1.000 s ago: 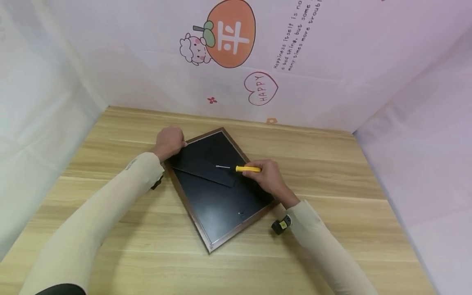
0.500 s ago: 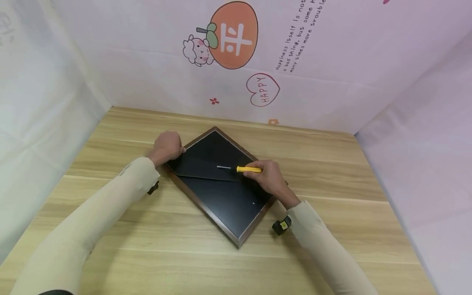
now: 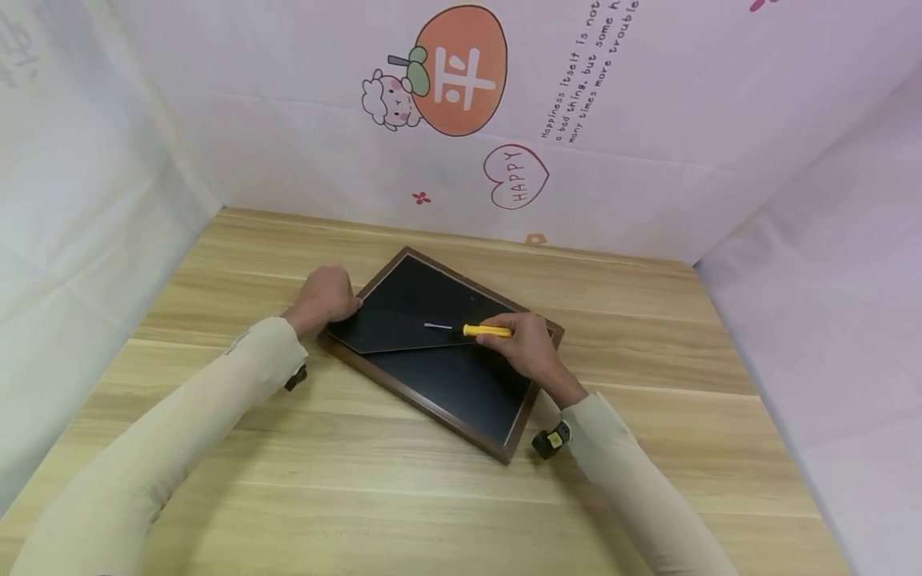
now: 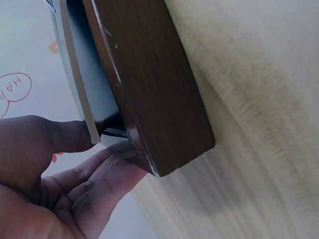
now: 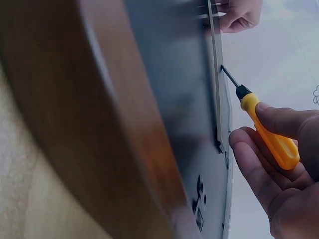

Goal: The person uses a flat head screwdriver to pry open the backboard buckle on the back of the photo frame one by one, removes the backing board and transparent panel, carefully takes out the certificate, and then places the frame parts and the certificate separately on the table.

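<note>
While right hand (image 3: 528, 346) pinches yellow plastic-handled screwdriver (image 3: 475, 330), curled left hand (image 3: 324, 298), seemingly gripping brown rectangular wooden frame (image 3: 414, 393), should steady it flat.

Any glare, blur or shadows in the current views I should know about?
Head: soft shadow on the light wood-grain table beside the beige left sleeve. Left wrist: table grain blurry. Right wrist: near edge of the brown wooden frame blurred, pale sheen along it; yellow-handled screwdriver sharper.
</note>
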A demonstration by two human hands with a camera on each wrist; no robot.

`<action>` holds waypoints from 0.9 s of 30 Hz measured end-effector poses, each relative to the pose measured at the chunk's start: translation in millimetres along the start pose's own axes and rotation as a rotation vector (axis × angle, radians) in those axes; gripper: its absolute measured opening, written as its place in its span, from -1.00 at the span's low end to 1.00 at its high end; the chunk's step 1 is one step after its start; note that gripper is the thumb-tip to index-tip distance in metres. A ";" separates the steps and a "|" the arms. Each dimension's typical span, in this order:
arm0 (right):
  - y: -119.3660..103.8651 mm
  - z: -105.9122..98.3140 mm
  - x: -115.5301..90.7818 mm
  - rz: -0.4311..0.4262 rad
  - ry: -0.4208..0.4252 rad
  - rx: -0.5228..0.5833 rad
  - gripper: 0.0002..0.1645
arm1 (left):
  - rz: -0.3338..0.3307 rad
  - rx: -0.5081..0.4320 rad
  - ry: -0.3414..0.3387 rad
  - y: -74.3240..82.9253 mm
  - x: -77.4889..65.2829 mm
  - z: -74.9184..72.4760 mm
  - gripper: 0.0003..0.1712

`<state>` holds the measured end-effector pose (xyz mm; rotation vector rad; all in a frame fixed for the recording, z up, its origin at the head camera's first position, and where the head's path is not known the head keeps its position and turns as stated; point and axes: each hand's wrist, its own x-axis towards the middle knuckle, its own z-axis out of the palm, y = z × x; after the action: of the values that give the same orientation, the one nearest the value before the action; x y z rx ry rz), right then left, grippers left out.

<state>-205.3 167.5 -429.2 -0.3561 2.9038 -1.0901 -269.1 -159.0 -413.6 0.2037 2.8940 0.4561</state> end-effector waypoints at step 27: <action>-1.9 4.2 3.1 0.008 -0.002 -0.026 -0.68 | -0.014 -0.025 -0.104 -0.7 2.7 0.2 -0.43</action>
<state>-207.5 162.7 -431.0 -0.3457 2.9181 -1.0507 -271.7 -159.2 -414.5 0.1964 2.7852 0.4646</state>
